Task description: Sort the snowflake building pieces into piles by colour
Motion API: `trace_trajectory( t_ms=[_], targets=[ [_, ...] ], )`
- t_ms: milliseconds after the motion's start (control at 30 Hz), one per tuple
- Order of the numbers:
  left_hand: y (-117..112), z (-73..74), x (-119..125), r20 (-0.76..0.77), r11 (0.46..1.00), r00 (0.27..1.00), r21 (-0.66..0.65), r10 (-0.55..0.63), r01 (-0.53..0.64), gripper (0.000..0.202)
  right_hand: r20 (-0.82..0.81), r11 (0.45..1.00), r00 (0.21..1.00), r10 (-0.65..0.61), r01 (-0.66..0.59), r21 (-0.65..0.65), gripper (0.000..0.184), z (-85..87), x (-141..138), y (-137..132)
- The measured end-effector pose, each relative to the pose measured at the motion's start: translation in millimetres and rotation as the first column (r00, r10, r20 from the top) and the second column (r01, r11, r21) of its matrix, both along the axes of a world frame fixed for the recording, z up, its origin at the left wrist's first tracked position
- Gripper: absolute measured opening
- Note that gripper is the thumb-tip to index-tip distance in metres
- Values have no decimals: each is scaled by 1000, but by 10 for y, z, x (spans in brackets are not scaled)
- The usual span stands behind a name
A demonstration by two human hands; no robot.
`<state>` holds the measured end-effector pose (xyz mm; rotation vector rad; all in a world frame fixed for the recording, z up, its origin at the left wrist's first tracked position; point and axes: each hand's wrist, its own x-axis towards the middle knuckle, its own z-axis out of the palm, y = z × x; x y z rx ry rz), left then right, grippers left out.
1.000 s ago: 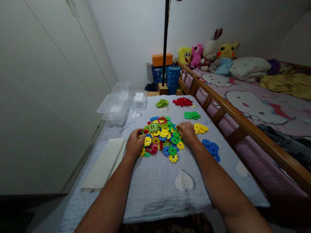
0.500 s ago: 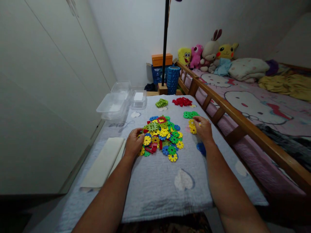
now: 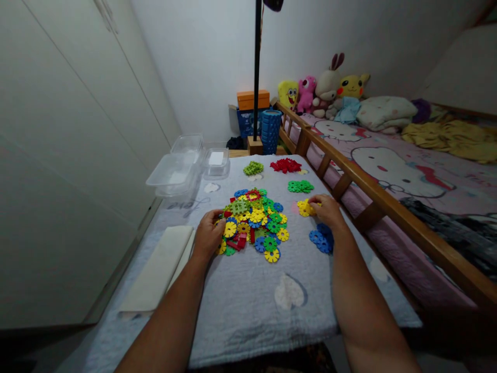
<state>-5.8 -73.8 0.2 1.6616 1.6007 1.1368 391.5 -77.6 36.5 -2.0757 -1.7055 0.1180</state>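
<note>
At the left edge of a mixed pile of plastic building pieces is my left hand, its fingers curved and apart against the pieces. Yellow, blue and green notched discs make up most of this pile, with red pieces and light-green lattice pieces among them. My right hand has its fingertips pinched at the right side of a small group of yellow discs; the hand partly covers the group. Just below it lie blue discs, partly behind my wrist. Green discs lie just beyond the yellow ones.
Light-green pieces and red pieces lie in heaps at the back. Clear plastic containers stand at the left rear, a folded cream cloth nearer me. A wooden bed rail runs along the right.
My right hand has lowered slightly over the yellow discs, and more of the blue discs shows. My left hand stays at the pile's edge. The whole view has shifted a little.
</note>
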Motion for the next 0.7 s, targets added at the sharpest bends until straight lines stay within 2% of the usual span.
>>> trace_trajectory(
  t_ms=[133, 300, 467, 600, 700],
  targets=[
    [8, -16, -3, 8, 1000, 1000, 5, -7, 7, 34, 68, 995, 994, -87, 90, -39, 26, 14, -51, -11],
    [11, -30, -4, 9, 1000, 1000, 8, -2, 2, 34, 83, 997, 995, -58, 62, -43, 27, -26, -57, 0],
    [15, -43, -10, 14, 1000, 1000, 7, -3, 3, 34, -9, 1000, 1000, -24, 24, -5, 26, -18, -12, 15],
    [18, -56, -17, 25, 1000, 1000, 8, -8, 8, 34, -57, 999, 998, 32, -33, -22, 14, 70, 40, -28],
    [20, -69, -23, 27, 1000, 1000, 9, -10, 10, 34, -13, 991, 999, 46, -47, -126, 4, 140, 70, -96]
  ],
)
